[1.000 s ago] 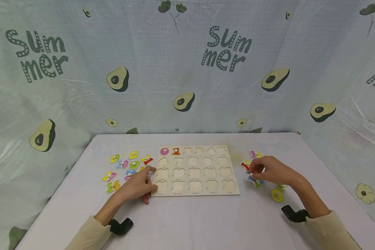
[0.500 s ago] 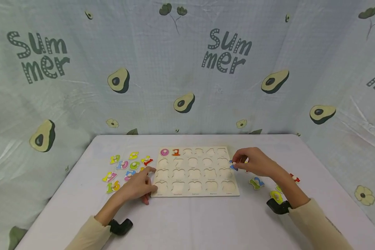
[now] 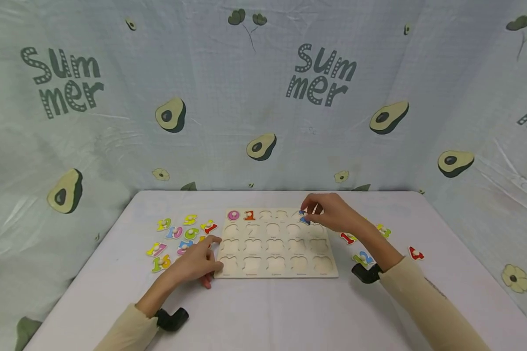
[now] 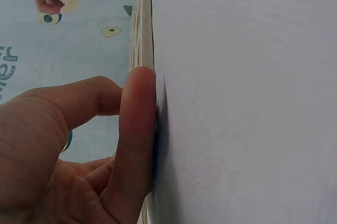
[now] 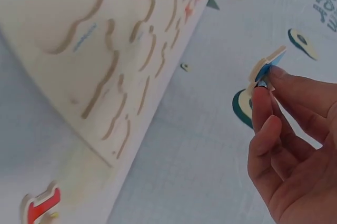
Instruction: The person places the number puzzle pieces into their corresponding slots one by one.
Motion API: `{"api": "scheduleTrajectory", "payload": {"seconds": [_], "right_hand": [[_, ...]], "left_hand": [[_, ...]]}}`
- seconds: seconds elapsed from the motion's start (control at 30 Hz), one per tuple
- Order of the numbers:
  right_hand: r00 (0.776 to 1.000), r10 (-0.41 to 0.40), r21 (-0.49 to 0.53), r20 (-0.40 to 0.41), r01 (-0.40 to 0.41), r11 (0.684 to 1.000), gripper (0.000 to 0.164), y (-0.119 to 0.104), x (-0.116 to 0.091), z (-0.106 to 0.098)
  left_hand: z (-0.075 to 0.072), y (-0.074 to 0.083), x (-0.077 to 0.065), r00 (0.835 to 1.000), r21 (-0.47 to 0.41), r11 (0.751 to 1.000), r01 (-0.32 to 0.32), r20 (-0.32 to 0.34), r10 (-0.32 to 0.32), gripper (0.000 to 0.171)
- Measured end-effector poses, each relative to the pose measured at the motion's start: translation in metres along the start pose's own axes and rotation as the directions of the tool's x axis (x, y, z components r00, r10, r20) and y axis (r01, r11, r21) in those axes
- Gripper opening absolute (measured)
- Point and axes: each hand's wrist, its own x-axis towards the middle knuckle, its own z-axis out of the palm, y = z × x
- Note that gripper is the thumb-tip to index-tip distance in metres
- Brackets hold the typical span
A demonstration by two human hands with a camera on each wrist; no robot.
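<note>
My right hand (image 3: 334,212) pinches a blue number puzzle piece (image 3: 304,218) between thumb and fingertips, over the upper right of the wooden puzzle board (image 3: 263,254). In the right wrist view the piece (image 5: 267,66) is tilted, seen nearly edge-on, so its number is unclear. Along the board's left edge, my left hand (image 3: 195,261) rests with thumb and index finger spread and touching it. The left wrist view has a finger (image 4: 138,108) pressed along the board's side. A pink 0 (image 3: 233,215) and a red 1 (image 3: 249,215) sit in the top row.
Several number pieces, among them a green-and-orange 16 (image 3: 161,263), lie left of the board. Right of it are a red 4 (image 3: 415,253), a green-and-blue 12 (image 3: 363,258) and others, some partly behind the right arm. A printed cloth wall (image 3: 211,161) rises behind the white table (image 3: 268,312).
My right hand has gone from the pieces on the right, leftward and away from me, to over the board, carrying the blue piece. My left hand stays at the board's left edge.
</note>
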Motion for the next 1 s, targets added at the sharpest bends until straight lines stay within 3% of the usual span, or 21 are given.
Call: {"api": "scheduleTrajectory", "payload": {"seconds": [0.23, 0.57, 1.0], "right_hand": [[1.0, -0.014, -0.015, -0.003, 0.014, 1.0, 0.007, -0.01, 0.03, 0.003], [1.0, 0.002, -0.065, 0.011, -0.002, 0.998, 0.012, -0.02, 0.077, 0.018], [0.997, 0.077, -0.079, 0.005, -0.077, 0.994, 0.013, -0.014, 0.107, 0.044]], "left_hand": [[0.0, 0.0, 0.001, 1.0, -0.005, 1.0, 0.015, -0.002, -0.015, 0.069], [-0.001, -0.001, 0.002, 1.0, -0.005, 1.0, 0.015, 0.003, -0.015, 0.068], [0.0, -0.001, 0.002, 1.0, -0.018, 1.0, 0.016, 0.012, -0.015, 0.07]]}}
